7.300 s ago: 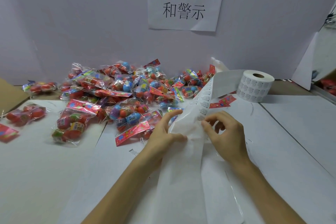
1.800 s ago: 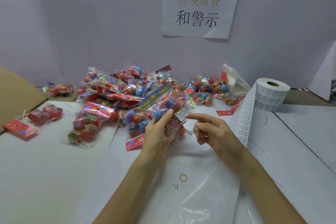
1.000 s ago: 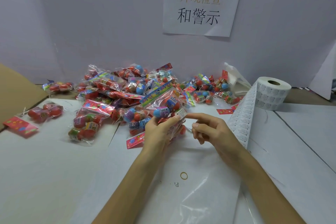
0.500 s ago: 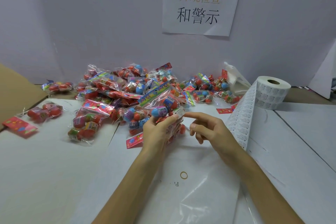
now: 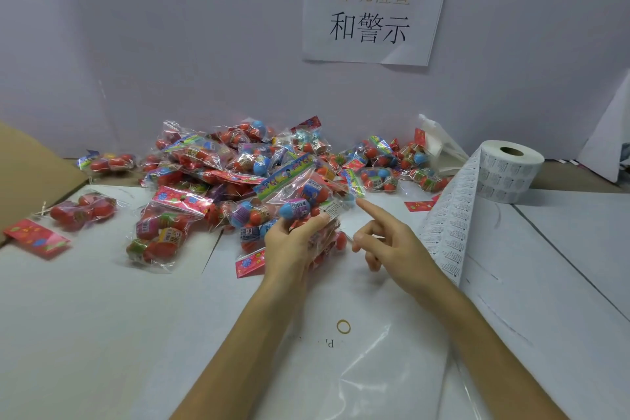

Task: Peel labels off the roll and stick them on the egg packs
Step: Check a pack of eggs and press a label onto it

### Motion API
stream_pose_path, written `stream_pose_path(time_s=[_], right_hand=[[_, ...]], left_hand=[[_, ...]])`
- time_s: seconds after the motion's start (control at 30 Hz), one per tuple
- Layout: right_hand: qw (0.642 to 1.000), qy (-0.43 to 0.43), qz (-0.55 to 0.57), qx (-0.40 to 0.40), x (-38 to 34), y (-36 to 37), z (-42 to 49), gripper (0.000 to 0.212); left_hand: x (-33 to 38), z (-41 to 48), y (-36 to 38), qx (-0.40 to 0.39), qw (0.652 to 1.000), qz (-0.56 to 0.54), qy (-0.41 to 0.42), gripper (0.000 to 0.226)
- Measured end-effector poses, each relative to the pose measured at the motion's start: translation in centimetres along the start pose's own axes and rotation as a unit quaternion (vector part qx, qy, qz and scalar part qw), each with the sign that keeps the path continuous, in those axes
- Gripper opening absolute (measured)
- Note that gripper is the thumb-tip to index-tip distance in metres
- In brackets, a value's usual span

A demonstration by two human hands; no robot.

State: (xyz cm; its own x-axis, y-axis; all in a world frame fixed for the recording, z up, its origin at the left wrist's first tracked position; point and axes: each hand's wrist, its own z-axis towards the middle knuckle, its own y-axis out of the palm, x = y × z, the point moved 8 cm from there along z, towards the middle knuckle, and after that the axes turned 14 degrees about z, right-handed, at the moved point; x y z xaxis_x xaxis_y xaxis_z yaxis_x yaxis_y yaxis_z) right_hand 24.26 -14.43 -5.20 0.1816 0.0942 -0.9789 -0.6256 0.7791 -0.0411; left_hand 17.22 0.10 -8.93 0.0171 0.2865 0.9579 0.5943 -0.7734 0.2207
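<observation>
Two stray egg packs (image 5: 83, 211) lie on the white tabletop (image 5: 85, 317) at left, beside the main heap (image 5: 218, 164). The left hand (image 5: 289, 242) has its grip closed round one egg pack (image 5: 303, 194), raised before the heap, a white label (image 5: 330, 209) on its face. The right hand (image 5: 392, 245) has an empty grip, index finger straight, tip just beside that label. The label strip (image 5: 450, 215) trails from the roll (image 5: 508, 170) at far right.

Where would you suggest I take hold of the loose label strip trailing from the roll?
Probably its near left edge, pinched from the left by the right hand: the label strip arches off the table there, with that edge free.
</observation>
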Motion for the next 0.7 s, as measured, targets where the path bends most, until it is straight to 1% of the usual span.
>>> stream_pose_path(time_s=[0.1,0.13,0.23,0.27,0.37,0.4,0.57,0.63,0.7], right_hand=[[0.999,-0.007,0.004,0.034,-0.2,-0.8,0.2,0.040],[0.999,-0.006,0.008,0.041,-0.3,-0.9,0.2,0.040],[0.998,-0.002,0.019,0.054,-0.3,-0.9,0.0,0.047],[0.998,-0.007,0.016,0.060,-0.3,-1.0,-0.1,0.042],[0.996,-0.038,0.000,0.082,-0.8,-1.5,-0.2,0.011],[0.995,-0.047,0.002,0.084,-1.0,-1.7,-0.2,0.006],[0.996,-0.053,0.038,0.063,-1.5,-1.5,-0.3,0.004],[0.996,-0.046,0.059,0.056,-1.7,-1.3,-0.4,0.008],[0.995,-0.038,0.080,0.052,-1.7,-1.3,-0.4,0.016]], left_hand=[[0.2,-0.3,0.8,-0.033,0.999,0.002,0.005,0.035],[0.4,-0.5,1.1,-0.048,0.999,0.007,0.012,0.034],[0.8,-1.0,2.0,-0.086,0.995,0.033,0.043,0.030],[0.8,-1.2,2.3,-0.099,0.993,0.041,0.051,0.030],[0.9,-1.6,2.8,-0.129,0.988,0.064,0.063,0.032],[1.0,-1.7,2.9,-0.136,0.986,0.067,0.064,0.033],[1.1,-1.9,3.5,-0.171,0.983,0.034,0.054,0.039],[1.1,-1.9,3.5,-0.176,0.983,0.028,0.046,0.042],[1.2,-1.9,3.5,-0.181,0.982,0.021,0.041,0.044]])
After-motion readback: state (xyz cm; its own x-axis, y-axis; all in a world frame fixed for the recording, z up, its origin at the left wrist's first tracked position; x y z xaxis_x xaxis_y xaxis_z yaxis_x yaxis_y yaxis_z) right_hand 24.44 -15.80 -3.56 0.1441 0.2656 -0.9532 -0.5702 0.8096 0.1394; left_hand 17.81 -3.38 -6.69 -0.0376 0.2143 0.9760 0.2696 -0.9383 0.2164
